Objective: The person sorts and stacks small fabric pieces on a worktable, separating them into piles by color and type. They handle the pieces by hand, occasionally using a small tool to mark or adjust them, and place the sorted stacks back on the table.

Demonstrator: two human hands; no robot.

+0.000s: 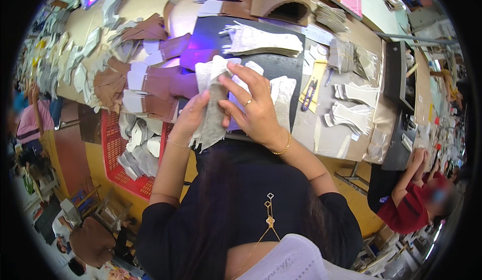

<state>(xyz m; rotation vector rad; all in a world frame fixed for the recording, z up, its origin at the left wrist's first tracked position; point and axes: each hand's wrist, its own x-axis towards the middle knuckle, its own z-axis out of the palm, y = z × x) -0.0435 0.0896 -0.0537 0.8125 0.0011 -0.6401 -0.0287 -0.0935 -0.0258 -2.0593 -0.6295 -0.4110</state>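
Note:
A bundle of grey and white cut fabric pieces (213,112), uneven at its lower end, is held upright above the table's near edge. My left hand (190,117) grips its left side, the thumb lying on the front. My right hand (257,110) bends over from the right, and its fingertips pinch the bundle's upper part. Some of its fingers' contact is hidden. Just behind lies a dark mat (271,65) bearing a stack of white cut pieces (263,41). More whitish pieces (284,96) lie beside my right hand.
Brown-and-white cut pieces (163,81) spread across the left of the table. A red plastic crate (113,147) with pale pieces stands below on the left. Dark-handled snips (308,96) and white stacks (351,114) lie right. A person in red (409,204) sits at lower right.

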